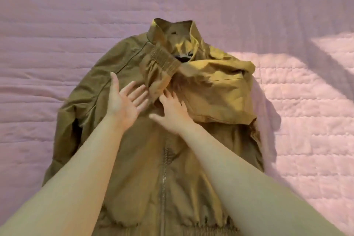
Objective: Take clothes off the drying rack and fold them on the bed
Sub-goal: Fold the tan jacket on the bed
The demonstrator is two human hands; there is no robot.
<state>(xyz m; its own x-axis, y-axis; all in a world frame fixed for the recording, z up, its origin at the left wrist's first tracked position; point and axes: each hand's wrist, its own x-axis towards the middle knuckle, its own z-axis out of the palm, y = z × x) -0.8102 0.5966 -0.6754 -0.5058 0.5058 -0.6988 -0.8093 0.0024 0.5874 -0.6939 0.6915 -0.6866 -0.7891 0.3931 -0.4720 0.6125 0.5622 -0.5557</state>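
Left hand: the left hand hangs just above the chest of the jacket with its palm turned towards the other hand. Its fingers are straight and close together, the thumb points away from the person, and it holds nothing.
Right hand: the right hand lies palm down with its fingers spread and nearly straight. The fingertips touch the folded sleeve where it crosses the chest, and it grips nothing.
Arms: both bare forearms reach forward from the lower corners and converge over the middle of the garment. The two hands are just beside each other.
Jacket: an olive-brown zip-front jacket of thin crinkled fabric lies front up, spread on the bed, with its collar away from the person.
Folded sleeve: the sleeve on the person's right is folded across the chest, and its ribbed elastic cuff rests just below the collar.
Other sleeve: the sleeve on the person's left lies alongside the body of the jacket.
Collar: the stand-up collar is open and upright.
Zip: the closed zip runs down the middle, between the forearms.
Bed: a pink quilted bed cover lies under everything, with a patch of sunlight on the person's right.
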